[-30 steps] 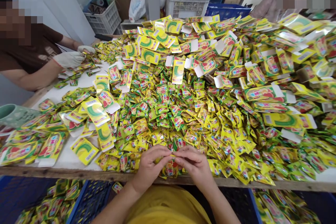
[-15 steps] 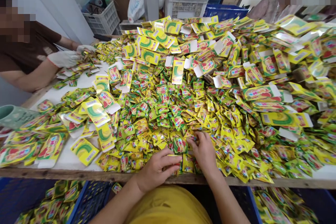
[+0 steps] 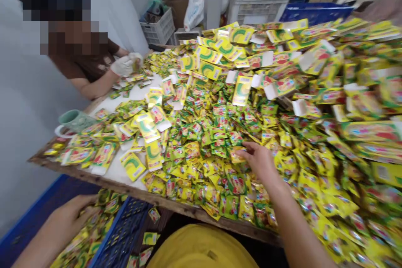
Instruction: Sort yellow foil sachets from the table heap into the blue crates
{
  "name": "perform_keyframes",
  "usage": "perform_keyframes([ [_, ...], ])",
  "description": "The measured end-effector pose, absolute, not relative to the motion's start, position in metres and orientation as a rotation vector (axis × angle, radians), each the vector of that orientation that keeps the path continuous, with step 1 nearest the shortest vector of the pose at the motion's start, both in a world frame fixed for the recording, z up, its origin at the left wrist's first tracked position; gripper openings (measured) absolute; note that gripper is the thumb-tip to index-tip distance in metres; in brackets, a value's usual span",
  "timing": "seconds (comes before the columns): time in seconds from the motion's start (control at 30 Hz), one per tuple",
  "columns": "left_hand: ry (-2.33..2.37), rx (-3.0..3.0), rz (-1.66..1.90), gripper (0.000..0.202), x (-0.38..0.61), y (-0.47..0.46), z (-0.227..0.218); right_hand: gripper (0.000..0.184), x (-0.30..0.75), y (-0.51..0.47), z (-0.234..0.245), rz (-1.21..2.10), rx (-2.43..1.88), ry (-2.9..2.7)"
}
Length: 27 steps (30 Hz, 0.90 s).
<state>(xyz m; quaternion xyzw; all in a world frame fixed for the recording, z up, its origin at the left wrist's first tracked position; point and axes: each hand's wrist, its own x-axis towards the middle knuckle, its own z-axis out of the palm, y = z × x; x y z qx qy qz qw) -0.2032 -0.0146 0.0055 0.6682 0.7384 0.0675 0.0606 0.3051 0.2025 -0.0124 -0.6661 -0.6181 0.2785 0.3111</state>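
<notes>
A big heap of small yellow-green sachets (image 3: 220, 134) covers the white table (image 3: 117, 169). My right hand (image 3: 259, 161) reaches over the heap, its fingers pinched on one sachet (image 3: 238, 153). My left hand (image 3: 69, 217) hangs low at the left, below the table edge, over a blue crate (image 3: 122, 234) full of sachets; its fingers curl down among them, and whether they grip anything is hidden. Flat yellow cartons (image 3: 241, 90) lie scattered on the heap farther back.
A person in a brown shirt with white gloves (image 3: 124, 65) handles sachets at the table's far left. A green mug (image 3: 73, 121) stands near the left edge. White and blue crates (image 3: 260, 4) and a white bag (image 3: 193, 12) stand behind the table.
My hands were together at the front edge; the left hand has dropped to the blue crate at the left, the right has reached forward onto the heap. The view has swung left.
</notes>
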Motion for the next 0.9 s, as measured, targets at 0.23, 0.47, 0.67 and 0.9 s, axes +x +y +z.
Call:
perform_keyframes([
  [0.23, 1.987, 2.715, 0.072, 0.069, -0.107, 0.12, 0.047, 0.041, 0.295, 0.193, -0.042, 0.263, -1.666, -1.935],
  [0.47, 1.258, 2.947, -0.275, 0.074, -0.099, 0.174, 0.036, 0.046, 0.303, 0.149, -0.038, 0.619, -1.658, -1.543],
  [0.67, 1.286, 2.909, -0.034, 0.06, -0.113, 0.16, 0.031, 0.04, 0.332, 0.124, -0.028, 1.038, -1.607, -1.139],
  [0.9, 1.319, 2.598, 0.531, 0.048, -0.013, 0.132, 0.047, 0.039, 0.305, 0.132, 0.01, 1.042, -1.458, -0.938],
])
